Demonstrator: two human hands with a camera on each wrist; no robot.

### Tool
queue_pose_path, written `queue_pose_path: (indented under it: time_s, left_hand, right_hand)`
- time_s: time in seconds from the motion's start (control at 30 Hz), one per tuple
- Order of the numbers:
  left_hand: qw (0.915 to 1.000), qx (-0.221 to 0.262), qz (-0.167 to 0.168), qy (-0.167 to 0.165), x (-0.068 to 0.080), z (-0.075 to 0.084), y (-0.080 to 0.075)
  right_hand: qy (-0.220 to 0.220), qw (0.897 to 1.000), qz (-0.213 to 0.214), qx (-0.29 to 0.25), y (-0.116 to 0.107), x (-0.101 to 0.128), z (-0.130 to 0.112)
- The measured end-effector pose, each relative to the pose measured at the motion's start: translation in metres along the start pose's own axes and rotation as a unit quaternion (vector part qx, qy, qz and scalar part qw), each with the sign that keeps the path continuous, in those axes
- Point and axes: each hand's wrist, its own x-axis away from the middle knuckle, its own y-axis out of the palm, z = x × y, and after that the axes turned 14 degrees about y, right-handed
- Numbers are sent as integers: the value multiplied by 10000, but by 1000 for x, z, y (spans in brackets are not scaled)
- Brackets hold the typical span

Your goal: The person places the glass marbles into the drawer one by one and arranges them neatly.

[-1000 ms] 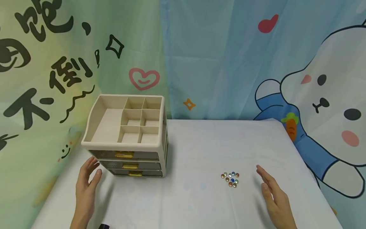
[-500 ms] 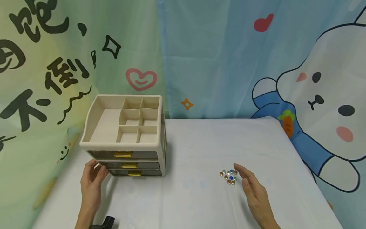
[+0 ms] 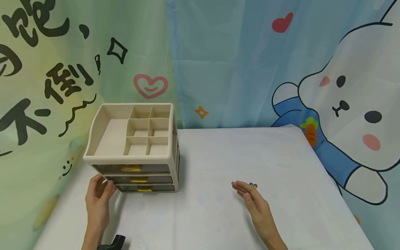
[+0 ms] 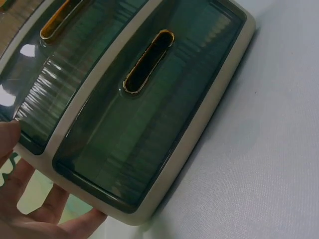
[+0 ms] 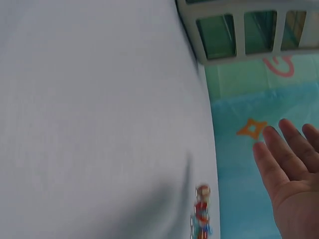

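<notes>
A cream desktop drawer organizer [image 3: 126,160] stands at the left of the table, with an open compartment tray on top and three smoky drawers with gold handles below. At its lower left front corner, my left hand [image 3: 97,205] grips the edge; in the left wrist view the thumb lies on the front and the fingers [image 4: 55,203] reach along the side. My right hand [image 3: 257,211] hovers over the table with its fingers extended, holding nothing. It hides most of a cluster of small shiny coloured gems [image 3: 252,185], also visible in the right wrist view.
The table has a white cloth [image 3: 203,159]. Behind and to the left hangs a printed curtain [image 3: 212,41] close to the table's back edge. A black device [image 3: 113,243] sits by my left wrist.
My left hand has moved right and up to the organizer and taken hold of its corner. My right hand has swept left from beside the gems to in front of them.
</notes>
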Motion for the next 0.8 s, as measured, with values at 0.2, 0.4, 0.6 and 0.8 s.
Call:
queue_pose_path:
  time_s: [0.2,0.4,0.6,0.8]
  left_hand:
    - [9999,-94,21,-52,0,-1,1]
    - [10000,-45,44,-31,-1,-3,1]
    - [9999,-70,-42,-61,-3,-4,3]
    - [9998,-163,-42,-94,-5,-3,4]
  right_hand:
    - [134,9979,-408,-475,22,-8,-9]
    - [236,9911,-931,-918,46,-13,-15]
    - [230,9806,-1405,-1346,69,-18,-27]
    - [577,9647,-1839,-1796,90,-23,-41]
